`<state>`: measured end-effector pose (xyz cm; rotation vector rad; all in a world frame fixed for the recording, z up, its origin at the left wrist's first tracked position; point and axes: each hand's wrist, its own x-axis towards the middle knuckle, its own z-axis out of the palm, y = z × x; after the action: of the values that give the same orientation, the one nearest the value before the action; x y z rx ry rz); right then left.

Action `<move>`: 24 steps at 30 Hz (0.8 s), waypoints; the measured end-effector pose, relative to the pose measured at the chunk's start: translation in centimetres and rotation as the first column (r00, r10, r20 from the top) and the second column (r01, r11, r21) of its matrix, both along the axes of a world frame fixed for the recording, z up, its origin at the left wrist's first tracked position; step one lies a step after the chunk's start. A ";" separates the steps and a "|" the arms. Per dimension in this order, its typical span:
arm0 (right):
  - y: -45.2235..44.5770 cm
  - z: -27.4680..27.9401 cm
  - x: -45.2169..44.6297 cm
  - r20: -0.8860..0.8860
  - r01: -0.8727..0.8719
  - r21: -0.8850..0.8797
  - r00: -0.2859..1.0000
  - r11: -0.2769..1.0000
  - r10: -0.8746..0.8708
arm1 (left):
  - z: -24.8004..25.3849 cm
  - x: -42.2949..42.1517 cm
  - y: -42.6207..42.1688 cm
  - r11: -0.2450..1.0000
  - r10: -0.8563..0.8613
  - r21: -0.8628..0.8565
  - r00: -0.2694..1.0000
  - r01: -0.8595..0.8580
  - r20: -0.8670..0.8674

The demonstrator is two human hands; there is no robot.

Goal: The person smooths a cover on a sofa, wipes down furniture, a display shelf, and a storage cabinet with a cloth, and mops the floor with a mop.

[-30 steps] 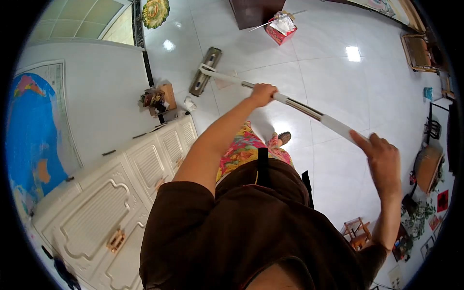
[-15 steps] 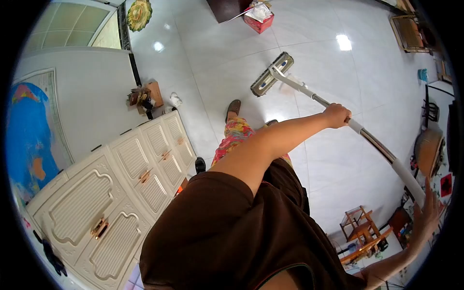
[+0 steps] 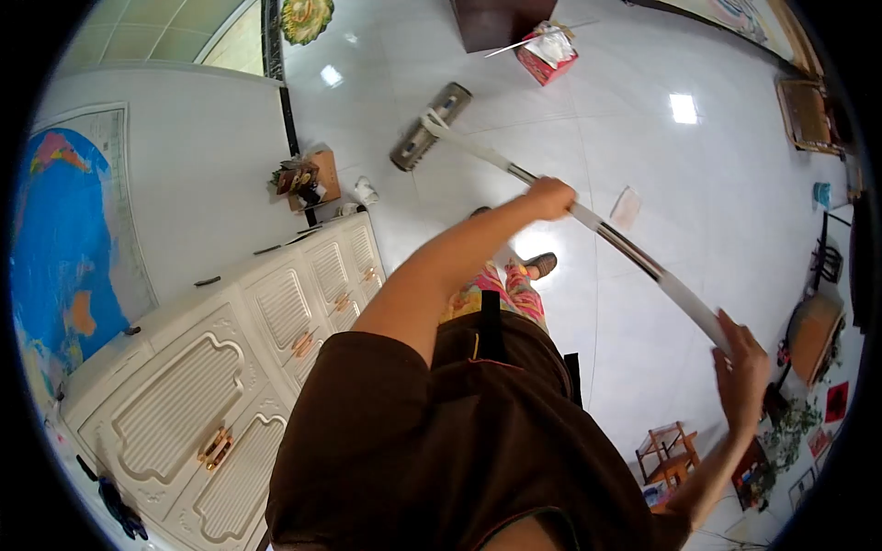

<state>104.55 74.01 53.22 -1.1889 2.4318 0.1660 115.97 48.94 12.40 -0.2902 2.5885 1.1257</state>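
Note:
A long-handled flat mop slants across the tiled floor, its wide rectangular head on the tiles at upper middle, slightly blurred. My left hand is closed around the lower part of the pole. At the pole's upper end, on the right, my right hand grips the white handle, partly covering it. A pale, flat piece lies on the floor beside the pole; what it is I cannot make out.
Cream cabinets line the left side. A cardboard box stands by the wall. Farther ahead are a red box with a white bag and a dark brown block. A wooden chair stands at lower right.
The mop head has swung left across the floor, away from the pale flat piece. Both hands have moved left with the pole. My feet have shifted and the view has turned slightly.

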 end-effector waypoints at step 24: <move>-43.3 -23.1 20.5 -0.177 -0.814 -0.446 0.488 0.373 0.855 | -1.8 29.0 -36.5 0.459 0.764 -0.624 0.639 -0.633 -0.086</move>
<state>125.05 30.69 30.11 -2.5462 1.5411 -0.2232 144.97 12.40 10.63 -1.6847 2.5671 0.3020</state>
